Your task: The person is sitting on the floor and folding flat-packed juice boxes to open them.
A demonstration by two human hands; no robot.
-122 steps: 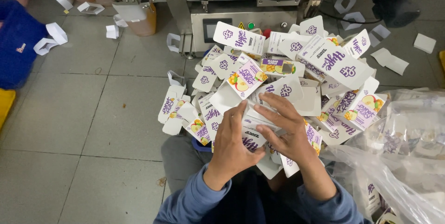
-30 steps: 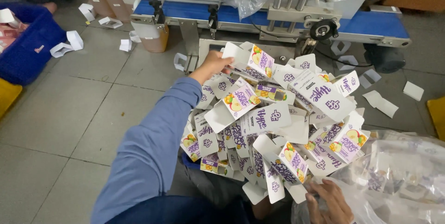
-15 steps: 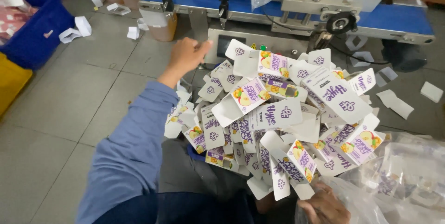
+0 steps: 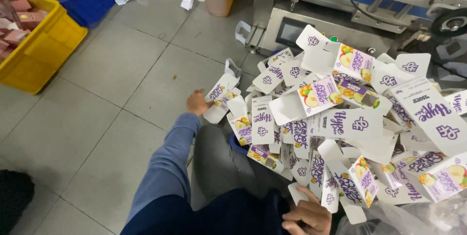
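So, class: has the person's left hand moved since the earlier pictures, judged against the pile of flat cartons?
Yes. The left hand has come down from the pile's far top edge to the lower left edge of the carton pile, touching a flat carton there.

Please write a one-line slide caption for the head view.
Left hand reaches a pile of flat white-and-purple cardboard cartons; right hand rests below.

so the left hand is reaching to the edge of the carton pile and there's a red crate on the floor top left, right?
Not quite: the crate at top left is yellow, not red, as the head view shows. A blue bin sits behind it. The rest holds: the left hand is stretched out to the flat cartons at the left edge of the pile.
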